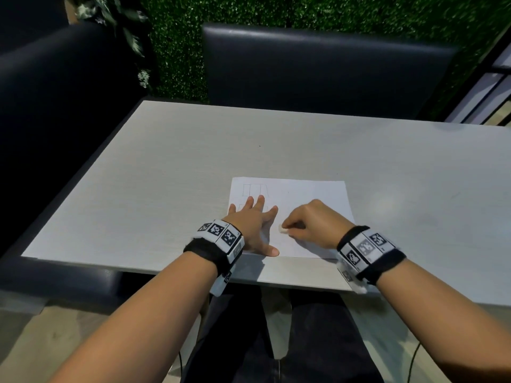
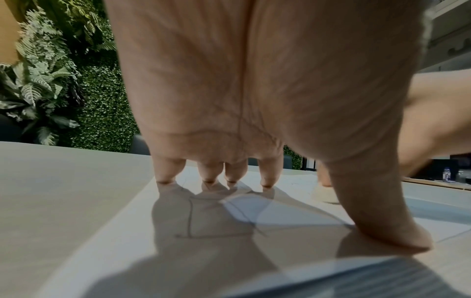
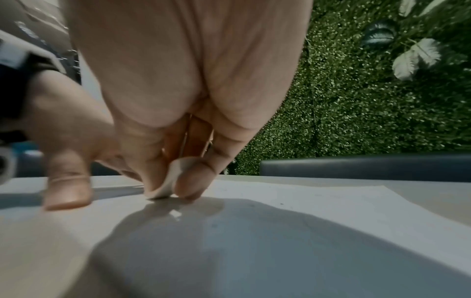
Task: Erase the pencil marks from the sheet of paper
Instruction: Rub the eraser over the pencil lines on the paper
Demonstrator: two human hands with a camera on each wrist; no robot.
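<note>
here, a sheet of paper (image 1: 309,194) lies on a pale table (image 1: 166,161); the left hand (image 1: 253,223) presses flat, fingers spread, steadying it, while the right hand (image 1: 312,225) pinches a white eraser (image 1: 282,229) against it.

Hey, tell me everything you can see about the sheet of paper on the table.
The sheet of paper is white, thin and rectangular, lying flat near the table's front edge. Faint pencil boxes show at its far left corner. The left hand presses it with spread fingers; the right hand holds a small white eraser against it.
</note>
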